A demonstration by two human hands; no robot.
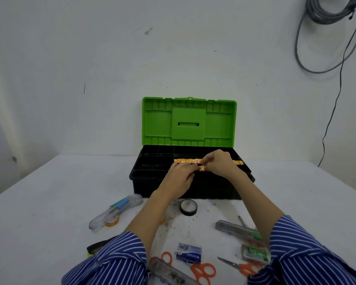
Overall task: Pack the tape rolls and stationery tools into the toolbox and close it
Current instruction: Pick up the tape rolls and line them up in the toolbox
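We saw the white surface [49,192] carrying everything, and at its far middle the toolbox [191,182], black in the body, with its green lid [189,120] standing upright and open against the wall. The top tray of the toolbox was split into compartments; along the rear right one ran a row of small orange-yellow pieces [186,160], its long axis running left to right across the box.

Both of our hands were over that tray. Our left hand [181,175] came in from the left and our right hand [219,163] from the right, fingertips meeting at one small orange piece [202,168] just in front of the row. Each grip looked pressed together, pinching that piece between thumb and fingers; how firmly, we could not tell. The row lay just behind the pinched piece, so we judged the coming move to be a short push away from us into line, with the right hand nearer.

Nearer to us, still unpacked, lay a clear tape dispenser [115,211], a black tape roll [188,207], a box cutter [237,229], orange scissors [239,265] and a small staple box [189,254].
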